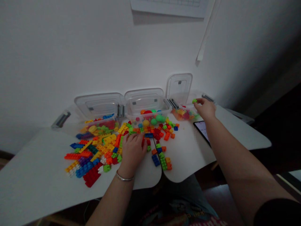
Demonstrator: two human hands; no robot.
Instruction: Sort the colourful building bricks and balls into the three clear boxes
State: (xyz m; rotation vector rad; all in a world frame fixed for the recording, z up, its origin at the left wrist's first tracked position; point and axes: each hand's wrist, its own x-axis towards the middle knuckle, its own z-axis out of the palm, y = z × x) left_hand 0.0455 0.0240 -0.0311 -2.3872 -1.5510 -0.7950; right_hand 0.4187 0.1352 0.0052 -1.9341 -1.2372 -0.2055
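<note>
My right hand (205,108) pinches a small light green block (194,101) beside the right clear box (184,113), which holds small coloured pieces. On the pile of mixed building blocks (103,149) rests my left hand (134,147), wearing a silver bracelet at the wrist. Its fingers are bent and spread over the blocks; a red piece shows by its thumb, and I cannot tell whether it is gripped. Near the table's inner edge lie a blue block (155,160) and a long green block (162,161).
The middle clear box (148,116) holds coloured balls. A left clear box (100,124) holds more pieces. Their lids lean against the wall. A phone (202,131) lies under my right forearm. Two white tabletops (185,157) meet at a narrow gap.
</note>
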